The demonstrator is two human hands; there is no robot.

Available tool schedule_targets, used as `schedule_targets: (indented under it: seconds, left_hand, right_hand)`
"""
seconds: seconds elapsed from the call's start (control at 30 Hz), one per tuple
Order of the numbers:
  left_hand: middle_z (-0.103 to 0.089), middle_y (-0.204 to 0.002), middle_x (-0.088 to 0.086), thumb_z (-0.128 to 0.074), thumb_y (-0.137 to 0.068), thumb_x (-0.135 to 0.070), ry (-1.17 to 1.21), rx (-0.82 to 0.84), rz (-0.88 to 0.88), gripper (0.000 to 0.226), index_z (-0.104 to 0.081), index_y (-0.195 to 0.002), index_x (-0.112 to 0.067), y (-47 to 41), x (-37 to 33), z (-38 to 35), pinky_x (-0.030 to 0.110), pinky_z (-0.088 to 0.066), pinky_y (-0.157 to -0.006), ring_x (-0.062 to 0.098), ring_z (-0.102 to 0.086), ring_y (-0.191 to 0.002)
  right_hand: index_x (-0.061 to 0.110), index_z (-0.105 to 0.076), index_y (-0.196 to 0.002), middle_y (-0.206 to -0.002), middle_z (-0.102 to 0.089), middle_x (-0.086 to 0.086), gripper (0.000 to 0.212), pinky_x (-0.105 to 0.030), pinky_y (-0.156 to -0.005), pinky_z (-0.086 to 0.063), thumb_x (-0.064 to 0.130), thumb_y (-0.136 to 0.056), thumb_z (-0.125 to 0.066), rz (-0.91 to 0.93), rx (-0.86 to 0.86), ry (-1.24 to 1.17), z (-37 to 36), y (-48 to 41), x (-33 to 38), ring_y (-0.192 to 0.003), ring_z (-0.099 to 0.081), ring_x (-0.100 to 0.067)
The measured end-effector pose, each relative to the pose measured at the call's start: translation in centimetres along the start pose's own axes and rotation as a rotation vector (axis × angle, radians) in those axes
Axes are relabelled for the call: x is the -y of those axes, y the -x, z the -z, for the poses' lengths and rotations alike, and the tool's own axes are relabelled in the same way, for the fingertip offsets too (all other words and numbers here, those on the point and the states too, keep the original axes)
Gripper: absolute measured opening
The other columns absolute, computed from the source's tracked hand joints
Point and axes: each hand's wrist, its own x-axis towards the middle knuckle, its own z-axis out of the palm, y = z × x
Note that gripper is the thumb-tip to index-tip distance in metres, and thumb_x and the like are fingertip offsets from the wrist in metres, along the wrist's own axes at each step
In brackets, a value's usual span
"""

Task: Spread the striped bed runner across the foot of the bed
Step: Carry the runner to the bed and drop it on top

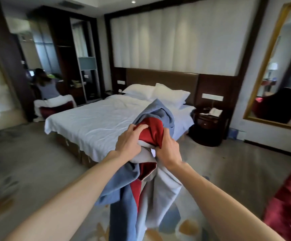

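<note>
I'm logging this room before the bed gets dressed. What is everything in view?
bed runner: one, blue, red and pale grey, bunched in both hands, short of the bed
bed: one, white sheet, centre
pillows: at least two, white, at the bed's head
nightstand: one, dark brown, right of bed
mirror: one, gold frame, right wall
armchair: one, red, lower right edge
seated person: one, far left
left hand: one, grips the red fold
right hand: one, grips beside it

I see my left hand (130,140) and right hand (167,150) gripping the bunched bed runner (151,133) near the bed (92,122), off its foot.
</note>
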Motion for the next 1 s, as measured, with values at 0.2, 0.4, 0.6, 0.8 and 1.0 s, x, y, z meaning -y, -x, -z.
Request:
schedule_targets:
  seconds: [0.2, 0.4, 0.6, 0.8, 1.0]
  left_hand:
    - [-0.044, -0.126, 0.004, -0.050, -0.073, 0.003, -0.057, -0.029, 0.130, 0.070, -0.047, -0.131, -0.035, -3.4, 12.4, 0.8, 0.041, -0.044, -0.091, 0.032, -0.053, -0.110]
    - [-0.043, -0.127, 0.003, -0.050, -0.074, 0.002, -0.169, -0.058, 0.205, 0.068, -0.049, -0.130, -0.036, -10.3, 23.9, 2.0, 0.039, -0.043, -0.087, 0.029, -0.051, -0.112]
    - [-0.042, -0.129, 0.004, -0.050, -0.075, 0.004, -0.218, -0.086, 0.235, 0.070, -0.047, -0.132, -0.036, -19.2, 32.8, 5.0, 0.040, -0.043, -0.084, 0.030, -0.049, -0.115]
    - [-0.041, -0.130, 0.002, -0.048, -0.078, 0.005, -0.228, -0.104, 0.239, 0.070, -0.046, -0.131, -0.039, -26.1, 41.8, 6.4, 0.040, -0.042, -0.084, 0.030, -0.046, -0.118]
    - [-0.041, -0.130, 0.004, -0.051, -0.079, 0.004, -0.229, -0.101, 0.199, 0.068, -0.046, -0.133, -0.036, -33.1, 51.9, 7.4, 0.044, -0.044, -0.089, 0.030, -0.047, -0.117]
  right_hand:
    - [0.021, -0.032, -0.093, -0.069, -0.050, 0.003, 0.035, -0.029, -0.046, -0.024, 0.003, -0.067, -0.045, 0.173, 0.172, -0.093, -11.3, -6.4, 3.2, -0.059, -0.047, -0.028]
    - [0.010, -0.039, -0.100, -0.079, -0.062, -0.010, 0.041, -0.035, -0.050, -0.032, -0.005, -0.064, -0.049, 0.272, 0.270, -0.158, -22.0, -15.9, 5.9, -0.070, -0.055, -0.035]
    - [0.013, -0.037, -0.095, -0.077, -0.060, -0.006, 0.036, -0.035, -0.048, -0.035, -0.003, -0.065, -0.049, 0.336, 0.251, -0.201, -29.8, -26.9, 9.5, -0.064, -0.054, -0.031]
    - [0.015, -0.036, -0.094, -0.076, -0.056, -0.003, 0.034, -0.038, -0.053, -0.044, -0.001, -0.067, -0.047, 0.353, 0.277, -0.203, -37.9, -35.1, 12.2, -0.065, -0.054, -0.030]
    - [0.020, -0.033, -0.092, -0.077, -0.055, 0.002, 0.035, -0.039, -0.051, -0.050, 0.001, -0.067, -0.049, 0.312, 0.301, -0.213, -46.6, -42.7, 15.2, -0.064, -0.058, -0.025]
